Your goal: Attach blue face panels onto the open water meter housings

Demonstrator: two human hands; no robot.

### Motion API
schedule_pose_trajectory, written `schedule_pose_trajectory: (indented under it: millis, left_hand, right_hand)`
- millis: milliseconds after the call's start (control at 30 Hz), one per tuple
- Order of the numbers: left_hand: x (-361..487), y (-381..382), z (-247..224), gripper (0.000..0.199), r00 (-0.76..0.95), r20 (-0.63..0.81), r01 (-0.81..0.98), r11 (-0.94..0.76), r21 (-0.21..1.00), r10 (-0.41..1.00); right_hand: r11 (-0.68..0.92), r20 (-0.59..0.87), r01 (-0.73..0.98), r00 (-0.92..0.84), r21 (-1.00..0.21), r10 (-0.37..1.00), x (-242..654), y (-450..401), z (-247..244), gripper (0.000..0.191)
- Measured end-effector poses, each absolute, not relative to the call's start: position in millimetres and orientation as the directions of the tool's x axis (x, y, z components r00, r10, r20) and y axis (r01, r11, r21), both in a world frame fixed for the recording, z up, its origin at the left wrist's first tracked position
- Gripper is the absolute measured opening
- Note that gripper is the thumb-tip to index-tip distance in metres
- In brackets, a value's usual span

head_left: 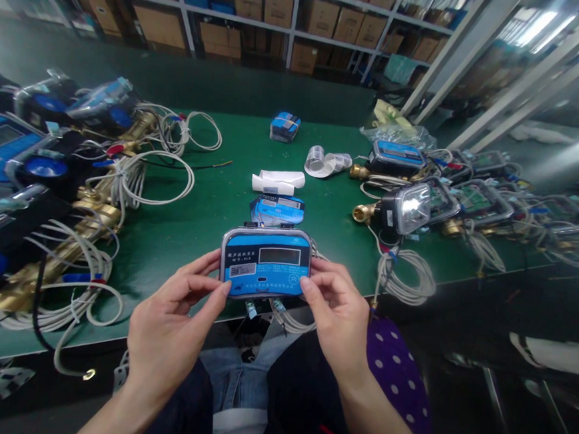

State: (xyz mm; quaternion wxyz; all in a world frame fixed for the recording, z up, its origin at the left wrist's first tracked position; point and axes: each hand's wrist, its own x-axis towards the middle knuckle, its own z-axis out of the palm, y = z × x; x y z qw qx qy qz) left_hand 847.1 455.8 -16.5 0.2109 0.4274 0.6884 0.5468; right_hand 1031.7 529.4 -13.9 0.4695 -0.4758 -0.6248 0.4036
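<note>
A heat meter (279, 257) with a blue and black face plate, a small grey display and a clear-edged case is at the table's front edge, its face toward me. My left hand (176, 318) grips its left side, thumb on the lower left corner. At the right side, my right hand (335, 307) holds it with the thumb on the face's lower right. Coiled grey cables (294, 321) hang under the meter. Just behind it lie several loose blue face plates (279, 209). The undersides of the meter and most fingertips are hidden.
Meters with brass fittings and coiled cables crowd the left (94, 215). More meters (415, 207) stand at the right. Curled white paper (278, 181), a clear label roll (326, 162) and a banded blue stack (285, 127) lie on the green table (230, 206). Shelved boxes stand behind.
</note>
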Motion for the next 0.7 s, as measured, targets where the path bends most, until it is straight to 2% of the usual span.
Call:
schedule_pose_trajectory:
  millis: [700]
  left_hand:
    - [846.3,453.5,-21.5,0.024,-0.59,0.124,0.401,0.156,0.903,0.798]
  right_hand:
    - [0.267,0.263,0.243,-0.049,-0.933,0.963,1025.9,531.8,-17.8,0.019]
